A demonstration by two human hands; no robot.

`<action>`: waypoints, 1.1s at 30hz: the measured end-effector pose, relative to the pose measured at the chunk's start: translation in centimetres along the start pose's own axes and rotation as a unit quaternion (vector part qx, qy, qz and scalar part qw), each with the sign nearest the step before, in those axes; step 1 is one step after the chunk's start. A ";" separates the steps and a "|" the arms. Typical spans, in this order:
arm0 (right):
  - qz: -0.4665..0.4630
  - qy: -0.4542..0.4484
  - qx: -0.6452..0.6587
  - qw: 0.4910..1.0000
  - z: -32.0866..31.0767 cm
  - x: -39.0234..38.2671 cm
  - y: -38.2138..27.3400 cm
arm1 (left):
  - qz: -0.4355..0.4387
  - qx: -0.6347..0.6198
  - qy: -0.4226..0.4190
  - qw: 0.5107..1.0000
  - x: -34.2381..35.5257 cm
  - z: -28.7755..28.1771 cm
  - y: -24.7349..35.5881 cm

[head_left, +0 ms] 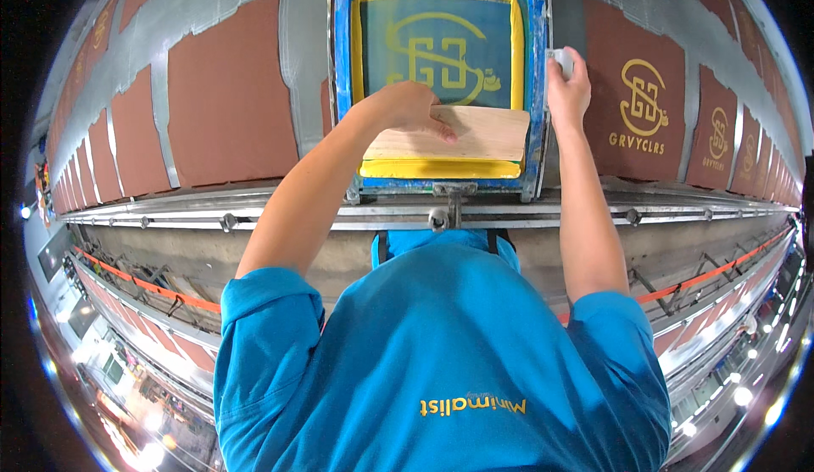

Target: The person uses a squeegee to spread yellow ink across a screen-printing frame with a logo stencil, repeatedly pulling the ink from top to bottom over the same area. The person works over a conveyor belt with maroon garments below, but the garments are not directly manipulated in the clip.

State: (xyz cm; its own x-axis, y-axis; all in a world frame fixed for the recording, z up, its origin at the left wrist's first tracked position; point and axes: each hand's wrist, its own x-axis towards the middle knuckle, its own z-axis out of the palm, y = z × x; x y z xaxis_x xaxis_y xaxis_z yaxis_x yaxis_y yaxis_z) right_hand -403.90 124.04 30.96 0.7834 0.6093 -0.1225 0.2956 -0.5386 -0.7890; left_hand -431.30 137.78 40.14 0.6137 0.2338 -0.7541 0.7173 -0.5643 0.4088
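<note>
My left hand [413, 109] grips the top of a pale wooden squeegee [496, 134] from above, its thumb lying on the near face. The squeegee lies across the near part of a screen-printing frame [342, 39]. The frame has blue edges and a yellow ink border around a mesh [500, 48] with a yellow letter-like design. At the frame's right side my right hand [570, 90] is closed on a small whitish block [561, 61]. Whether that block is loose or fixed to the frame cannot be made out.
Brown fabric panels [229, 90] lie in a row on the grey table [305, 14]. On the right, a printed brown panel [636, 90] carries a yellow design. A metal rail [509, 211] with a clamp [438, 219] runs along the table's near edge. Behind me, an orange-red bar [153, 279] borders another table.
</note>
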 end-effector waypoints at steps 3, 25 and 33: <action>0.003 0.013 -0.006 1.000 0.0 0.3 -0.1 | -0.009 0.066 0.029 0.997 -0.8 -5.0 0.8; -0.417 -0.208 -0.231 0.854 2.0 9.1 -10.7 | -0.096 0.161 0.209 0.960 3.9 -14.4 -5.7; -0.296 -0.269 -0.361 0.842 4.5 7.6 -12.8 | -0.112 0.212 0.256 0.936 3.6 -11.7 -5.8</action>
State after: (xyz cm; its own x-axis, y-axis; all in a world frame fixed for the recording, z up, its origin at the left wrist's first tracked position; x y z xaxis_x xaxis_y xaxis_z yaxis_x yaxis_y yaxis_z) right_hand -404.19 138.24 37.43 0.0783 0.9664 -0.2449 0.9550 -0.1432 -0.2599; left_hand -429.37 151.16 41.10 0.6185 0.6722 -0.4069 0.7186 -0.6934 -0.0530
